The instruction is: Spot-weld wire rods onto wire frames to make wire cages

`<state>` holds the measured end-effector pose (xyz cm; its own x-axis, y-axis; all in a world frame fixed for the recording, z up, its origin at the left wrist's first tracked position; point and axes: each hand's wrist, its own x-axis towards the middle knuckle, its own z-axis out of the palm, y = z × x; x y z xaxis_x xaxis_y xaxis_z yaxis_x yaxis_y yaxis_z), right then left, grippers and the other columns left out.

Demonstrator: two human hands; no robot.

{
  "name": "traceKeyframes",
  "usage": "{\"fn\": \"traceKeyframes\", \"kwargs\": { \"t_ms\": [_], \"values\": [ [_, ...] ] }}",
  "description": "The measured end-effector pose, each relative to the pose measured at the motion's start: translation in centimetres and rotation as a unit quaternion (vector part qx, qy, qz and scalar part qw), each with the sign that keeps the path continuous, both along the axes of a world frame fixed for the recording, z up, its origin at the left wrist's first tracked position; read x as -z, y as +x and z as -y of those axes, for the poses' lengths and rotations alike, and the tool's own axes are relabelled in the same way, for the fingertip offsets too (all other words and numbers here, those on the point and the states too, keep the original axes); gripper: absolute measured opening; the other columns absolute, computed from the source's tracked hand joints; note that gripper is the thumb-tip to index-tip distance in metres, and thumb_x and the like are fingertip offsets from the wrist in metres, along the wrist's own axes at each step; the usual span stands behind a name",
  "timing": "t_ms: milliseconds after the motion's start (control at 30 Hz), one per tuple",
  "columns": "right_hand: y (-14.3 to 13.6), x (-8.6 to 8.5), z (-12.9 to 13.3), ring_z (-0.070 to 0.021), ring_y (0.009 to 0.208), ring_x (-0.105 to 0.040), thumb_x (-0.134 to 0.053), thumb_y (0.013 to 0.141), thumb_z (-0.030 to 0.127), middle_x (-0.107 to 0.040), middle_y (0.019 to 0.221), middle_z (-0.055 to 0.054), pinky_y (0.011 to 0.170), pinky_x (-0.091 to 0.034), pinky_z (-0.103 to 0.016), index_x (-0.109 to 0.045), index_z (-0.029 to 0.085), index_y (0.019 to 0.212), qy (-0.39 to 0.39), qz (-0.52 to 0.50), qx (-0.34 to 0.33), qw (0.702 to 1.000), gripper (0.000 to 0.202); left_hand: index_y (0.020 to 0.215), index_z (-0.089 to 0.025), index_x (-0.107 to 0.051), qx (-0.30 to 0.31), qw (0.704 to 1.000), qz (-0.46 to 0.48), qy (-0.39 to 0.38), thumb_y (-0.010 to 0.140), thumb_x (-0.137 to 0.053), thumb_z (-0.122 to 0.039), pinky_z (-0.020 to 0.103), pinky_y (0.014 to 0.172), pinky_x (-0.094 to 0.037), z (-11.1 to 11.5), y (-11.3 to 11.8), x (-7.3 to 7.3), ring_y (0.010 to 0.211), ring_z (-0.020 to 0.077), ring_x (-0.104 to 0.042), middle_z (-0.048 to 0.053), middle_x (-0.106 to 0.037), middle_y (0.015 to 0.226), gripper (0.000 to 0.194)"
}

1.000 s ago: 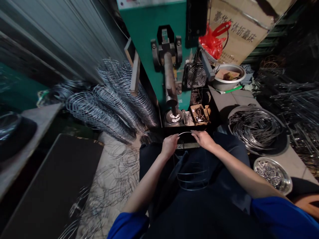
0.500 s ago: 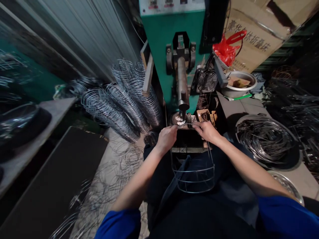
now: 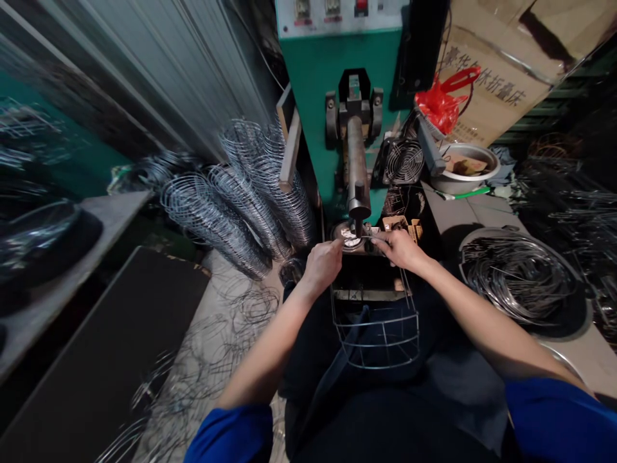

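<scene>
A wire basket frame point(image 3: 380, 345) hangs from my two hands over my lap, its curved, barred end toward me. My left hand point(image 3: 324, 266) is closed on the frame's far left side. On the far right, my right hand point(image 3: 399, 249) pinches the wire with thumb and fingers. Between the hands, the far edge of the frame lies at the round lower electrode point(image 3: 351, 237) of a green spot welder point(image 3: 308, 83). Just above stands the welder's upper electrode arm point(image 3: 357, 167). Whether its tip touches the wire I cannot tell.
Tall stacks of wire rings point(image 3: 212, 212) lean at the left, with loose rings point(image 3: 245, 308) on the floor. On the right are a tub of wire pieces point(image 3: 520, 276), a metal bowl point(image 3: 465, 183), a red plastic bag point(image 3: 441, 106) and a cardboard box point(image 3: 501, 71). A dark board point(image 3: 106, 360) lies lower left.
The view has tilted slightly, so the welder sits a little lower and further right. The basket frame's near end has turned slightly and risen. Both hands keep their grip.
</scene>
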<state>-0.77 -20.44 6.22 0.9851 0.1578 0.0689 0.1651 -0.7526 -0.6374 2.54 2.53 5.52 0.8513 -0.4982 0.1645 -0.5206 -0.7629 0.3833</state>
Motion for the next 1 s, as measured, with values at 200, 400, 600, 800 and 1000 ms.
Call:
{"fn": "traceKeyframes", "kwargs": {
  "t_ms": [200,400,600,800,1000],
  "values": [
    [0.0,-0.1,0.0,-0.0143,0.039,-0.055,-0.046,0.097,0.030,-0.057,0.052,0.002,0.050,-0.043,-0.023,-0.072,0.015,0.092,0.013,-0.029,0.000,1.000,0.031,0.090,-0.017,-0.069,0.009,1.000,0.000,0.000,0.094,-0.041,-0.017,0.026,0.070,-0.045,0.2,0.2,0.0,0.071,0.0166,-0.064,0.008,-0.071,0.079,0.028],
    [0.2,-0.5,0.0,-0.0132,0.042,-0.056,-0.046,0.098,0.028,-0.059,0.055,0.001,0.055,-0.043,-0.023,-0.067,0.017,0.084,-0.003,-0.030,-0.012,0.999,0.027,0.091,-0.017,-0.068,0.017,1.000,0.005,-0.004,0.095,-0.043,-0.019,0.025,0.067,-0.042,0.0,0.3,0.5,0.070,0.0159,-0.064,0.008,-0.071,0.079,0.026],
    [0.2,-0.1,-0.1,-0.0151,0.050,-0.060,-0.045,0.099,0.028,-0.064,0.066,-0.003,0.058,-0.043,-0.024,-0.067,0.017,0.087,-0.019,-0.013,-0.012,1.000,0.027,0.090,-0.018,-0.066,0.003,1.000,0.019,0.007,0.097,-0.040,-0.022,0.025,0.067,-0.042,-0.1,0.3,0.5,0.070,0.0162,-0.064,0.008,-0.070,0.080,0.028],
    [-2.5,1.8,-0.8,-0.0215,0.079,-0.066,-0.048,0.100,0.028,-0.070,0.081,-0.005,0.075,-0.048,-0.028,-0.071,0.019,0.095,-0.059,0.010,0.022,0.998,0.025,0.086,-0.019,-0.064,0.024,0.999,0.040,-0.021,0.097,-0.037,-0.025,0.025,0.063,-0.042,-0.5,-2.1,1.9,0.068,0.0166,-0.064,0.007,-0.070,0.075,0.030],
    [-8.8,7.0,2.2,-0.0218,0.096,-0.067,-0.056,0.100,0.037,-0.070,0.111,-0.007,0.079,-0.049,-0.027,-0.066,0.021,0.116,-0.022,0.017,0.102,0.994,0.025,0.097,-0.015,-0.067,0.073,0.989,0.125,-0.044,0.095,-0.049,-0.028,0.024,0.059,-0.042,0.8,-4.9,5.4,0.066,0.0174,-0.069,0.007,-0.074,0.079,0.022]
  ]
}}
